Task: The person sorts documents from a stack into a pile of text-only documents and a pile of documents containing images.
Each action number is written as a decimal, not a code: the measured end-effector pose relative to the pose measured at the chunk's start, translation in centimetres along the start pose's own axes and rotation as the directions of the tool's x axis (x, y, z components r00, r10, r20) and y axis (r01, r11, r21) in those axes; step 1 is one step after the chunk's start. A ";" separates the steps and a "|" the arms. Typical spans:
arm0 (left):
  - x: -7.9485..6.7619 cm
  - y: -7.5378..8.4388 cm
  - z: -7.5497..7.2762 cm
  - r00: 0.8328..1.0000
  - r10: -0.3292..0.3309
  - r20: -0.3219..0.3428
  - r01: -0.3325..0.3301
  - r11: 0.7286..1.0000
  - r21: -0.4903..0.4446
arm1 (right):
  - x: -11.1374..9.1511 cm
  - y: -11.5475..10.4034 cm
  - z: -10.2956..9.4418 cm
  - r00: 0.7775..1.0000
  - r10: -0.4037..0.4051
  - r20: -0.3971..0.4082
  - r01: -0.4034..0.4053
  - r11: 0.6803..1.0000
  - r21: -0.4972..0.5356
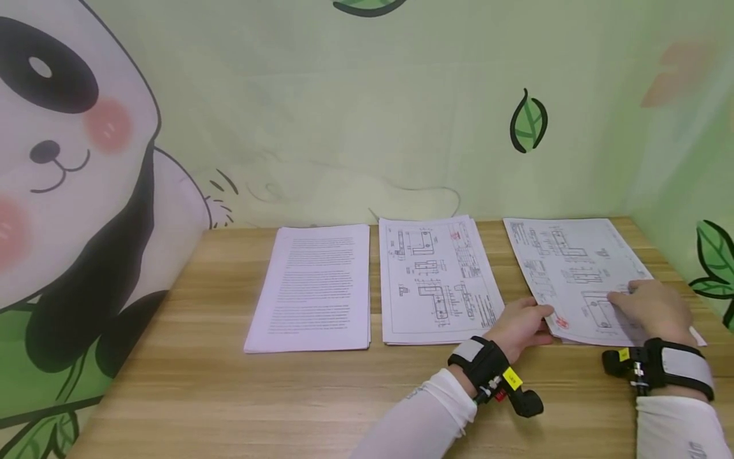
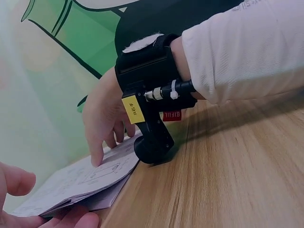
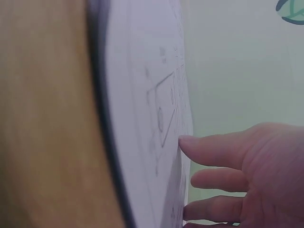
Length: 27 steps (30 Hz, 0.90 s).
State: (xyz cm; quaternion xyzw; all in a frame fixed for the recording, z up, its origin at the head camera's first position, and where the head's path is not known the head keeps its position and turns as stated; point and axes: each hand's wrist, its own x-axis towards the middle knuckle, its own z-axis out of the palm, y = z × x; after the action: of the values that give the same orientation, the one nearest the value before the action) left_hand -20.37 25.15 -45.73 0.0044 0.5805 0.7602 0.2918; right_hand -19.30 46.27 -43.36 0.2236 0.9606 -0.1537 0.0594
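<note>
A stack of printed technical drawings (image 1: 550,261) lies at the right of the wooden table. My left hand (image 1: 518,325) holds its lower left edge, fingers curled beneath and thumb above. In the left wrist view, the upper sheets (image 2: 85,183) bow up slightly from those below, and the left fingertips (image 2: 88,221) show at the edge. My right hand (image 1: 656,309) rests on the lower right part of the same stack. In the right wrist view, the right thumb (image 3: 209,147) touches the top drawing, with the other fingers extended beside it.
Left of my left hand lies another stack of drawings (image 1: 430,319), its edges slightly fanned. Farther left is a stack of text pages (image 1: 312,287). A printed cloth wall (image 1: 344,127) stands behind the wooden table (image 1: 275,401).
</note>
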 end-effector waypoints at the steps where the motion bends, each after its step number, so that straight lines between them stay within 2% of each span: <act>1: 0.0 0.0 0.0 1.000 0.002 0.004 -0.003 1.000 0.002 | 0.0 0.0 0.0 1.000 -0.011 -0.003 0.011 1.000 -0.002; 5: -0.2 0.2 0.0 1.000 0.015 0.015 -0.015 1.000 0.008 | -0.1 0.0 0.0 0.998 -0.049 -0.024 0.049 0.999 -0.011; 9: -0.4 0.4 -0.2 0.999 0.027 0.030 -0.028 0.999 0.021 | -0.1 -0.4 0.2 0.997 -0.054 -0.054 0.054 0.999 -0.003; 12: -0.6 0.5 -0.3 0.997 0.054 0.046 -0.056 0.998 0.041 | -0.1 -0.5 0.4 0.995 -0.042 -0.095 0.047 0.998 0.042; 15: -0.9 0.3 -0.4 0.995 0.098 0.001 -0.097 0.992 0.082 | -0.2 -0.5 0.3 0.993 -0.011 -0.117 0.025 0.993 0.117; 20: -0.8 0.3 -1.0 0.989 0.135 -0.067 -0.130 0.989 0.073 | 0.0 -0.8 -0.4 0.999 0.012 -0.048 0.000 0.965 0.261; 27: -0.8 1.3 -3.3 0.982 0.169 -0.088 -0.165 0.985 0.057 | 0.6 -2.2 -1.2 0.997 -0.077 0.022 0.063 0.921 0.386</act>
State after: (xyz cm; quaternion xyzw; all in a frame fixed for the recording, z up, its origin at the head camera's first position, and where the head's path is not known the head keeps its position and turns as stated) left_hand -21.41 21.67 -45.39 0.0252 0.6094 0.7668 0.1998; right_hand -20.91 45.04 -41.76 0.1935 0.9180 -0.3452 0.0263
